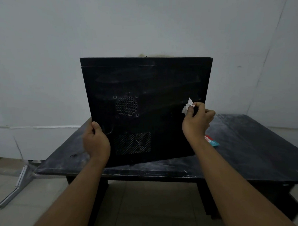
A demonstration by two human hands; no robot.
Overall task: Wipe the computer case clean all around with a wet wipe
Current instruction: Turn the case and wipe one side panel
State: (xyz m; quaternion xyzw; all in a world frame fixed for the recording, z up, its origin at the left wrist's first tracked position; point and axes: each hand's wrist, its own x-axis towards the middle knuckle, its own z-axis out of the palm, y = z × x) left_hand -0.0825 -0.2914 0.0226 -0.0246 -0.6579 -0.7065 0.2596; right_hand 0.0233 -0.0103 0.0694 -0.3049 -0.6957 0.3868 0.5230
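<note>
Pale walls back a dusty black table [248, 142], on whose near part the computer case [143, 82] appears to rest, tilted so that its large side panel faces the camera. The right hand [196, 121] pinches a crumpled wet wipe [188, 107] between thumb and fingertips. The wipe touches the panel near the case's right edge, at mid height, which suits a stroke across the panel. The left hand [96, 140] grips the case's lower left edge, thumb on the panel and fingers wrapped behind, evidently to steady the case at its tilt while the other hand wipes.

Faint streaks show on the upper panel; whether they are dust or wiping marks cannot be told. A round fan grille [126, 106] sits near the case's centre, left of the wipe, with a rectangular vent [132, 143] below it. A red and teal wipe packet [212, 141] lies on the table beside the case's lower right corner. A metal bracket [16, 185] lies on the floor, well left of the case.
</note>
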